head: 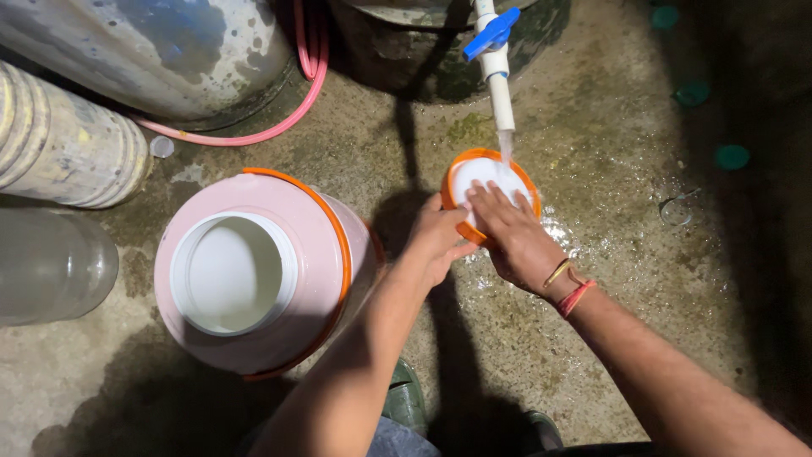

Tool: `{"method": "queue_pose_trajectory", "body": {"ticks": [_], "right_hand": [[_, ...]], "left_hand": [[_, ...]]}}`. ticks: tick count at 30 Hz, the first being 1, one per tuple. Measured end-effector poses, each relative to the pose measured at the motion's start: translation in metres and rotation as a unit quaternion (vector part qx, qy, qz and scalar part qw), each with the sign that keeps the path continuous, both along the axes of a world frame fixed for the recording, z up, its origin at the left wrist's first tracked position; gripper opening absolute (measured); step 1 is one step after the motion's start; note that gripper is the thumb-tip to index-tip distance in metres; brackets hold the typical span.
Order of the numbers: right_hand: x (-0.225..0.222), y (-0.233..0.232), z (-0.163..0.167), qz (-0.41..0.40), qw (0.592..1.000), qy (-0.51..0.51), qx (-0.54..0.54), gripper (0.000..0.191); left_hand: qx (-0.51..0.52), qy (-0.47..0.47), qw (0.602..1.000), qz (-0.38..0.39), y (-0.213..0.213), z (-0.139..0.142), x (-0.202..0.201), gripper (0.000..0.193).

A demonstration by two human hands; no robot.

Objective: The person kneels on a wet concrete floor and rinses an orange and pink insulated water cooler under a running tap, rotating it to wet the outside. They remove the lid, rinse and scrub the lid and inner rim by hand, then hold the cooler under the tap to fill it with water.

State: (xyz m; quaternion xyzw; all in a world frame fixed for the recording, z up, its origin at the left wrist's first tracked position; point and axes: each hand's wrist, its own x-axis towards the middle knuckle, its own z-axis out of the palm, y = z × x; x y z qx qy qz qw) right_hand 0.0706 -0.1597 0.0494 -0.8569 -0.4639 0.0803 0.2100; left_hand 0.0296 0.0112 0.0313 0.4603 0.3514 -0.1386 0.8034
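Holding a round orange-rimmed lid (489,182) with a white inner face under running water, the person works with both bare hands over a wet concrete floor (609,127).

- Left hand (438,241): closed around the lid's near-left edge, thumb and fingers wrapped on the orange rim; the grip is snug, not spread.
- Right hand (516,237): laid flat, fingers extended and pressed onto the white inner face of the lid; palm open rather than clenched. Red and yellow thread bands (568,286) circle this wrist.
- Lid: sits between the two hands, tilted slightly toward the camera, directly beneath the spout, just right of the large container.
- White plastic pipe (499,80) with a blue valve handle (491,32): descends from the top edge; a stream of water falls from its end onto the lid's far edge.
- Pink water container (254,271) with orange band and wide white mouth: stands uncovered on the floor, left of the hands, near the left forearm.
- Pink hose (296,101): curves on the floor beyond the container.
- Large grey drum (144,51): top left.
- Ribbed yellowish barrel (59,140): lies at the left edge.
- Clear plastic jar (51,262): lies on its side, lower left.
- Green footwear (406,398): visible at the bottom, under the arms.
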Motion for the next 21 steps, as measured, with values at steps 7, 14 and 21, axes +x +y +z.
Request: {"method": "queue_pose_trajectory", "body": {"ticks": [7,14,21], "right_hand": [[-0.005,0.008,0.007,-0.033,0.999,-0.005,-0.004,0.062],[0.005,0.007,0.017,-0.112,0.98,0.097,-0.132,0.114],[0.001,0.012,0.004,0.012,0.999,0.031,0.001,0.086]], "left_hand": [[0.014,0.025,0.998,0.054,0.011,0.005,-0.002,0.041],[0.086,0.027,0.994,-0.056,0.002,0.022,-0.006,0.044],[0.035,0.039,0.999,-0.013,0.006,0.012,-0.003,0.042]]}}
